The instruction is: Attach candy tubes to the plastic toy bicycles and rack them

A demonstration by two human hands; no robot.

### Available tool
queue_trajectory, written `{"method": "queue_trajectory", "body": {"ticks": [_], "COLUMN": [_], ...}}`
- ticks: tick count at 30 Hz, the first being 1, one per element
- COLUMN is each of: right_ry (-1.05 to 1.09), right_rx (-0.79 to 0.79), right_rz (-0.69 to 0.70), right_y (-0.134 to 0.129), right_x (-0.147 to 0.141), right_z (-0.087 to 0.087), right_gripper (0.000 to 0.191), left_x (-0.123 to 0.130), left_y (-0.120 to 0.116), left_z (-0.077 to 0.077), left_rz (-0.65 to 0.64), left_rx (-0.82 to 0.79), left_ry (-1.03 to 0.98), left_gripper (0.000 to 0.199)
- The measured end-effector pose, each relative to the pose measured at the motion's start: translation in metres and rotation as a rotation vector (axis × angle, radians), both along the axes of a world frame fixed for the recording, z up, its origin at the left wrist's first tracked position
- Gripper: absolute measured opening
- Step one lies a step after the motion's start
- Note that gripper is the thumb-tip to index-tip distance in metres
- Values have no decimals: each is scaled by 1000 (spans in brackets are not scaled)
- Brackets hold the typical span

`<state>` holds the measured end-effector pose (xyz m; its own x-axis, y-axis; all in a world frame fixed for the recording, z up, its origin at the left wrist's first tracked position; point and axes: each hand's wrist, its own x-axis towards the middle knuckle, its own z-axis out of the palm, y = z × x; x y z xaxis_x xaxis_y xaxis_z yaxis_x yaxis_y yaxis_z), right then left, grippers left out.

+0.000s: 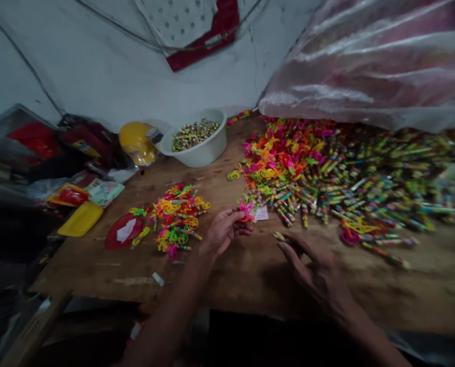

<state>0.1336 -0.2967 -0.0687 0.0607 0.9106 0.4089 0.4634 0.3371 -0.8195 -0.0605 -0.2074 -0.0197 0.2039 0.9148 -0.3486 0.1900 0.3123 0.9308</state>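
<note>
My left hand is closed in a pinch on a small pink and orange plastic piece, held above the wooden table. My right hand is closed around a small patterned tube; only the light-coloured tip of the tube shows past the fingers. The two hands are apart, the right one lower and nearer to me. Left of my left hand lies a pile of bright plastic pieces with tubes. Beyond my hands spreads a large heap of pink, orange and yellow plastic pieces, merging into many patterned tubes.
A white basin of small tubes stands near the wall. Leftward are a yellow round object, a red plate and a yellow tray. A big plastic-wrapped bundle overhangs the heap. The wooden table ends close to me.
</note>
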Motion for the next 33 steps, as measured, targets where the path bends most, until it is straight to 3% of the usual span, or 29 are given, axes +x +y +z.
{"method": "queue_trajectory", "body": {"ticks": [3,5,8,12,16,19,23,26,30,33], "right_ry": [12,14,48,96,35,-63,-27,73,83,109], "right_rx": [-24,-61,-114,-180,-117,-29,-91,-133,-96,-80], "right_rz": [7,21,35,-116,-121,-18,-67,-100,-46,-27], "right_y": [0,-3,-9,-17,-19,-18,-21,-26,-26,-22], "right_x": [4,7,14,32,46,45,35,26,20,25], "right_z": [11,14,11,5,12,16,5,0,4,8], "right_gripper": [20,22,23,21,21,21,22,22,23,22], "left_x": [19,31,43,49,55,64,70,68,63,58], "left_y": [-29,-40,-48,-49,-50,-50,-48,-49,-54,-56], "left_z": [2,2,-3,-10,-10,-8,-10,-15,-16,-13], "left_rz": [-38,-65,-77,-34,-267,-335,-278,-222,-166,-127], "left_rx": [-185,-230,-233,-89,40,-24,-185,-251,-328,-300], "left_ry": [-293,-322,-285,-133,156,163,-83,-222,-341,-358], "left_gripper": [21,22,23,21,16,19,31,28,25,24]}}
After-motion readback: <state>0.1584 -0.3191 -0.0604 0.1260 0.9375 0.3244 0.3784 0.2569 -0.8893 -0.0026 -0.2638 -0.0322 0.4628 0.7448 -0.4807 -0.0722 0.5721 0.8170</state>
